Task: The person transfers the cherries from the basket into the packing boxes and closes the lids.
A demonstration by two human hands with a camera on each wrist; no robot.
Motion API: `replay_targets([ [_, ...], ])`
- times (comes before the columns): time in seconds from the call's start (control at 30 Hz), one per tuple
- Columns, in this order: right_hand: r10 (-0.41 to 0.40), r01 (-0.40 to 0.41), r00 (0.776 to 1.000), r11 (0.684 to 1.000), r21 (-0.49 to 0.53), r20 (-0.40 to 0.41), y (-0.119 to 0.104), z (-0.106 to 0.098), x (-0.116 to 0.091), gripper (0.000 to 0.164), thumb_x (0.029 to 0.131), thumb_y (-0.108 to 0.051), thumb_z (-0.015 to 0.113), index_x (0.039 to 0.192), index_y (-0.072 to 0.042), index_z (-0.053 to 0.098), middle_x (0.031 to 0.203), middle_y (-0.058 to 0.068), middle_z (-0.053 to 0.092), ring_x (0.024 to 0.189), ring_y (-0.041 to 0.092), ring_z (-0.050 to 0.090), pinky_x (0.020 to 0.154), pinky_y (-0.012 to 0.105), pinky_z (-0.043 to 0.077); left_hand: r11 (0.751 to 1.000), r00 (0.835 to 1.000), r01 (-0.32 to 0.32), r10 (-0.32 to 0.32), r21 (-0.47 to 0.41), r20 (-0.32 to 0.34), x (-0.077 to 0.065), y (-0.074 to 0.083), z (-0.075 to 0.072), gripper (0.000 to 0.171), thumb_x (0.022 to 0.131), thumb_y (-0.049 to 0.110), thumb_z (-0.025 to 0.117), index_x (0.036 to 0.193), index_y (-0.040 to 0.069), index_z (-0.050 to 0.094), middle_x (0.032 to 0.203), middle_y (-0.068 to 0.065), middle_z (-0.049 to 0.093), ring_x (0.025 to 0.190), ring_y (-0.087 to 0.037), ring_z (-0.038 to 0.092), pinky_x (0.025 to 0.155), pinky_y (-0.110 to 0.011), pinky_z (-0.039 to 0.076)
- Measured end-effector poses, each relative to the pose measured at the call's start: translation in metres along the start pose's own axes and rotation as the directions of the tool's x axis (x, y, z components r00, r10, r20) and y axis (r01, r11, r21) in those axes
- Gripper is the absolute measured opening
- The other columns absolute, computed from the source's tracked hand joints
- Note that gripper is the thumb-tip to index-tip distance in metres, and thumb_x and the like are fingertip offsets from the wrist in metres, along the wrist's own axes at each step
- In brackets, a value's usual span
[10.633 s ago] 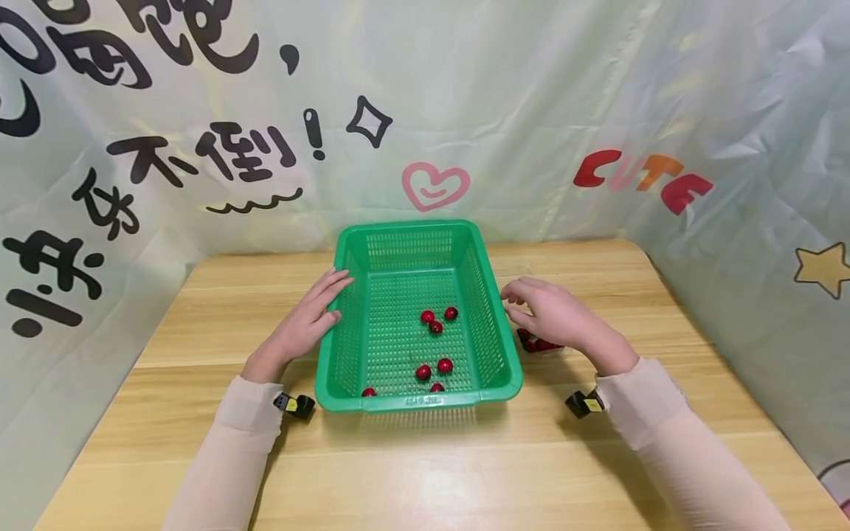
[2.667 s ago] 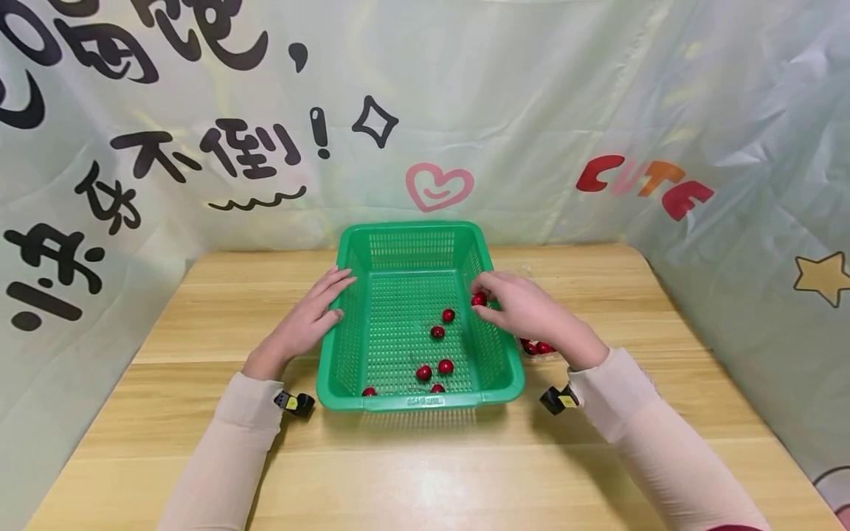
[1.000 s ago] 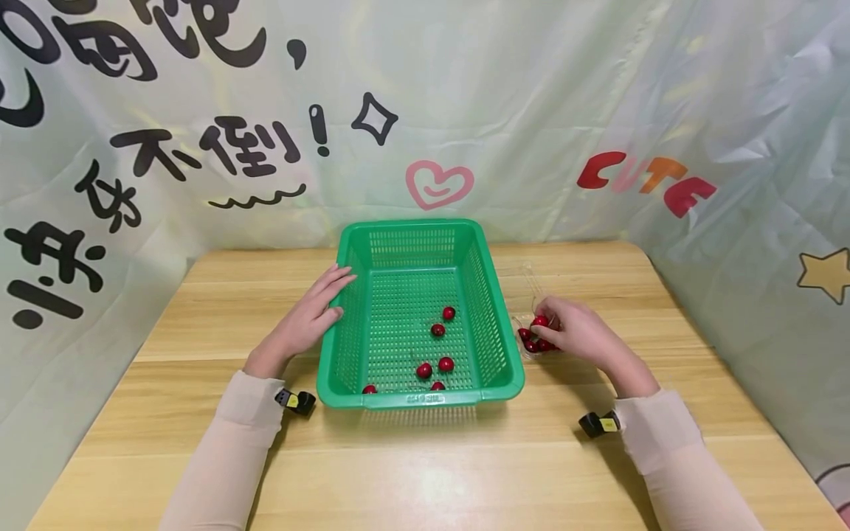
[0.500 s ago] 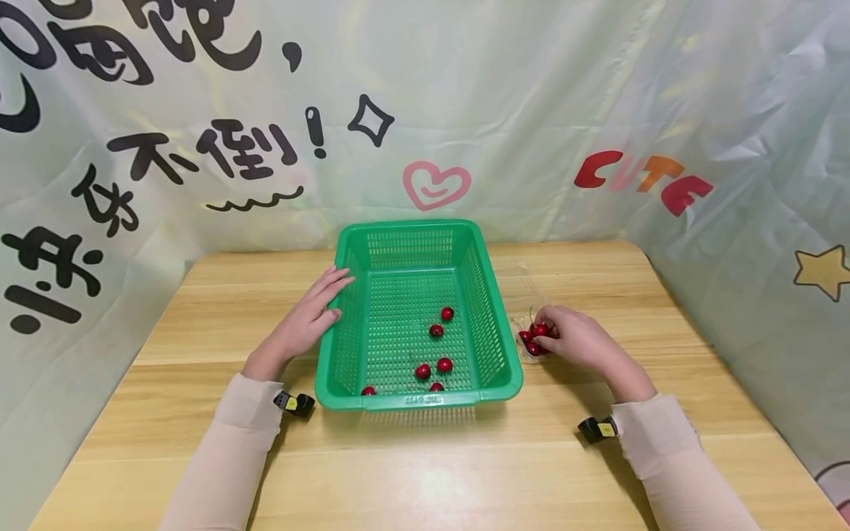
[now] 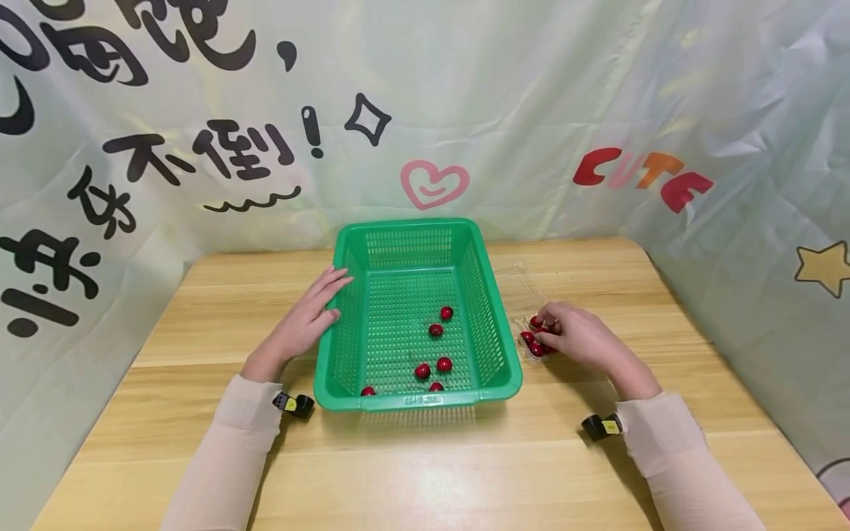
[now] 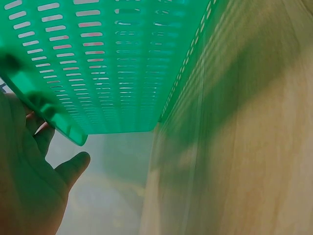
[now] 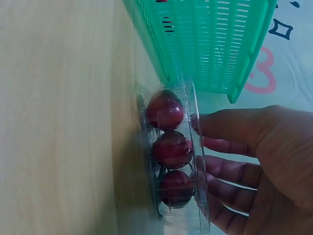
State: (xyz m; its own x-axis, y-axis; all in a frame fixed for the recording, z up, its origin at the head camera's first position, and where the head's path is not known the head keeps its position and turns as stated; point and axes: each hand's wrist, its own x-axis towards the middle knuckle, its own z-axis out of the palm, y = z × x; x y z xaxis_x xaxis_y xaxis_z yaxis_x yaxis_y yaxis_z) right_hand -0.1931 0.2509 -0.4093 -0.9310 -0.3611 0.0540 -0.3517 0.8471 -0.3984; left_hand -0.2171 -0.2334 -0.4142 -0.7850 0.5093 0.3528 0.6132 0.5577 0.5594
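Observation:
A green plastic basket (image 5: 417,399) with slotted walls stands on the table, several red cherries (image 5: 443,364) scattered on its floor. My left hand (image 5: 299,328) rests its straight fingers on the basket's left rim; in the left wrist view the thumb (image 6: 73,166) sticks out below that rim. To the basket's right, my right hand (image 5: 574,332) reaches into a clear plastic box (image 7: 188,220), fingers bent over the dark red cherries (image 7: 171,149) there. Fingertips sit right at the cherries; whether they pinch one, I cannot tell. The hand hides part of the box.
The box's clear lid (image 5: 518,284) lies folded back behind it, beside the basket's right wall. The wooden table (image 5: 425,472) ends at a printed cloth backdrop (image 5: 518,110) behind and at both sides. Each wrist wears a small black camera (image 5: 600,426).
My right hand has left the basket, where it held a cherry 2.7 s ago, and moved right to the box. Since then cherries in the box have shifted under its fingers. Left hand stays put.

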Motion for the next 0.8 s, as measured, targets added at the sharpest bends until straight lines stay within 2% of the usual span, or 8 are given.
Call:
replay_targets([
  [0.27, -0.014, 0.014, 1.000, 1.000, -0.001, -0.021, -0.006, -0.015, 0.003, 0.022, 0.093, -0.021, 0.065, 0.106, -0.003, 0.063, 0.093, 0.007, 0.066, 0.087, 0.026, 0.063, 0.075, 0.048, 0.051, 1.000, 1.000, -0.004, 0.004, 0.006, -0.003, 0.000, -0.001, -0.001, 0.054, 0.094, 0.009, 0.045, 0.148, 0.003, 0.040, 0.157, -0.017, 0.027, 0.147, -0.038, 0.008, 0.114, -0.061, 0.014],
  [0.53, -0.053, 0.053, 0.998, 0.999, 0.002, -0.041, -0.022, -0.030, 0.010, 0.024, 0.096, -0.022, 0.061, 0.110, -0.003, 0.063, 0.099, 0.007, 0.064, 0.089, 0.025, 0.061, 0.076, 0.046, 0.051, 1.000, 1.000, 0.014, -0.014, 0.004, 0.005, -0.001, -0.001, -0.001, 0.055, 0.094, 0.010, 0.044, 0.149, 0.005, 0.039, 0.158, -0.014, 0.026, 0.149, -0.028, 0.005, 0.114, -0.061, 0.014],
  [0.8, -0.081, 0.080, 0.996, 0.997, -0.010, -0.048, -0.037, -0.041, 0.018, 0.026, 0.097, -0.026, 0.060, 0.113, -0.005, 0.063, 0.104, 0.008, 0.064, 0.093, 0.026, 0.061, 0.078, 0.046, 0.051, 1.000, 1.000, 0.001, -0.001, 0.010, 0.001, -0.001, 0.000, -0.001, 0.054, 0.094, 0.010, 0.044, 0.148, 0.005, 0.040, 0.157, -0.015, 0.027, 0.149, -0.029, 0.005, 0.114, -0.061, 0.014],
])
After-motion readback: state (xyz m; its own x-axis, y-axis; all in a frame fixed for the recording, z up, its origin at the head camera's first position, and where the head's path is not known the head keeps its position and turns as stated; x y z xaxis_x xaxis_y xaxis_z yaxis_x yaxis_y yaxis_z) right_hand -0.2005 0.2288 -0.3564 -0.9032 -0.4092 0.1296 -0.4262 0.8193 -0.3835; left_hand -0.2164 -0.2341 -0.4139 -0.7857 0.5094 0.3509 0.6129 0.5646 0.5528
